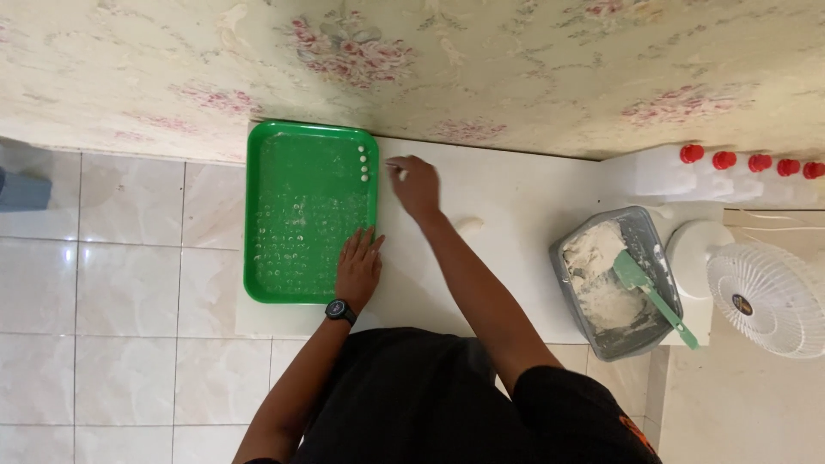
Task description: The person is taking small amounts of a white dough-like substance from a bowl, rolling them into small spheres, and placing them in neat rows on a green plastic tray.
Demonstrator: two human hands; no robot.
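Note:
A green tray [266,215] lies on a white board [516,206], dusted with flour marks. Several small white dough balls [363,163] sit in a short column near its far right corner. My left hand [359,268] rests flat on the tray's right rim, a black watch on the wrist. My right hand [414,185] is on the board just right of the tray, fingertips pinched on a tiny white bit I cannot make out clearly. A small lump of white dough [470,224] lies on the board to the right of my right forearm.
A grey tub [646,228] of white dough with a green spatula [649,288] stands at the right end of the board. Red-capped white bottles [662,172] line the wall. A white fan [765,296] sits at far right. Tiled floor lies left.

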